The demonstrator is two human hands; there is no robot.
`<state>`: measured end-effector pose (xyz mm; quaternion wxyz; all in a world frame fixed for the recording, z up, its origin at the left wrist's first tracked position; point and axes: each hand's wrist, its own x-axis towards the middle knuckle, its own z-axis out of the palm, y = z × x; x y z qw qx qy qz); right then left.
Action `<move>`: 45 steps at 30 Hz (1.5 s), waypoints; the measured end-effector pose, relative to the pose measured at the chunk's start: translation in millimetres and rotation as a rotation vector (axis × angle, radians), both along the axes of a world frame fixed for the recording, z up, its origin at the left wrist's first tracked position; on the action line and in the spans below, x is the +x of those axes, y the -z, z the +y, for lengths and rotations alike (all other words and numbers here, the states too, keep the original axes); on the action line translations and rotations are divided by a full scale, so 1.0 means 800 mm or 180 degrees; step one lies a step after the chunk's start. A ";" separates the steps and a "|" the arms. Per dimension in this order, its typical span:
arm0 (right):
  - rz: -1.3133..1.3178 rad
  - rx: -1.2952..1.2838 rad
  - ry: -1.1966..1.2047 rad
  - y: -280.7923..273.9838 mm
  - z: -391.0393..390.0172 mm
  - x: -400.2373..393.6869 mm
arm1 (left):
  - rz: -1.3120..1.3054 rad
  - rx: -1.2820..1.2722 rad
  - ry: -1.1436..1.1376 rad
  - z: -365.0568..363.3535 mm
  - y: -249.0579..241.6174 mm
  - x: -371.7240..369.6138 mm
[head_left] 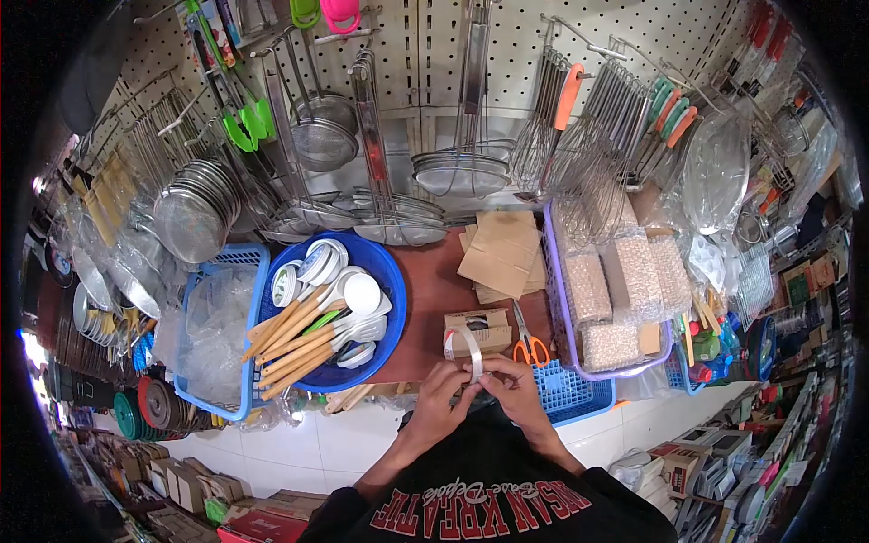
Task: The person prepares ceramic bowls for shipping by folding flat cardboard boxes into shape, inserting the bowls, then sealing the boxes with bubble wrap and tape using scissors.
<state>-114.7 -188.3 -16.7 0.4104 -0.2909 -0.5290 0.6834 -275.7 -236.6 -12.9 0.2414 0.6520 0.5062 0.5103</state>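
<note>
My left hand (437, 403) grips a roll of clear tape (472, 347) near its lower edge, in front of my chest. From the other side my right hand (516, 392) pinches at the same lower edge, its thumb and fingers meeting those of the left. Whether a loose tape end lies between the fingertips is too small to make out. Just behind the roll, a small brown cardboard box (493, 332) sits on the reddish-brown table (433, 299). Scissors with orange handles (531, 351) lie to the right of the box.
A blue round basin (398, 271) holds spatulas with wooden handles and other white utensils. Left of it stands a light-blue basket (251, 398) with plastic bags. At right, a purple basket (554, 281) holds bubble-wrapped boxes. Flat cardboard pieces (501, 253) lie behind; strainers (462, 174) and whisks (539, 149) hang above.
</note>
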 end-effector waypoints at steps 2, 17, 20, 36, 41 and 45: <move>0.0066 -0.0031 0.0037 0.003 -0.002 -0.002 | 0.0080 0.0263 -0.0037 0.005 -0.003 0.000; -0.1355 0.1713 0.0746 -0.026 0.011 0.006 | 0.0106 -0.0331 0.0158 0.002 0.003 -0.007; -0.1597 0.1891 0.0688 -0.025 0.010 0.014 | 0.0195 -0.0371 0.0227 0.004 0.003 -0.007; -0.1480 0.0530 0.0405 0.019 0.003 0.032 | 0.0257 -0.0905 0.0928 -0.006 0.031 -0.032; -0.1549 0.0426 0.0197 0.040 0.001 0.029 | -0.0582 -0.1346 0.0796 -0.005 0.051 -0.021; -0.1603 0.0430 0.0139 0.042 -0.001 0.026 | -0.0766 -0.1779 0.0821 -0.004 0.052 -0.010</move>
